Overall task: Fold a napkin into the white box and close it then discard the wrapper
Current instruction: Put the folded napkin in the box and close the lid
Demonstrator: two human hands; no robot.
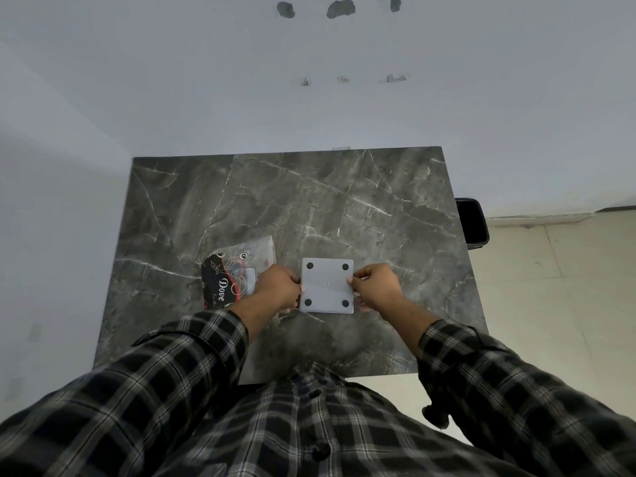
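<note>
The white box point(327, 285) is square and shows a flat face with four black round pads at its corners. It sits near the front of the dark marble table point(241, 201). My left hand point(277, 287) grips its left edge and my right hand point(377, 287) grips its right edge. To the left lies the napkin wrapper point(229, 270), a clear and black-red plastic pack printed "Dove", partly hidden behind my left hand. I cannot tell whether a napkin is inside the box.
A black bin point(473, 222) stands on the floor just past the table's right edge. Pale walls close in at the back and left. Beige floor tiles lie to the right.
</note>
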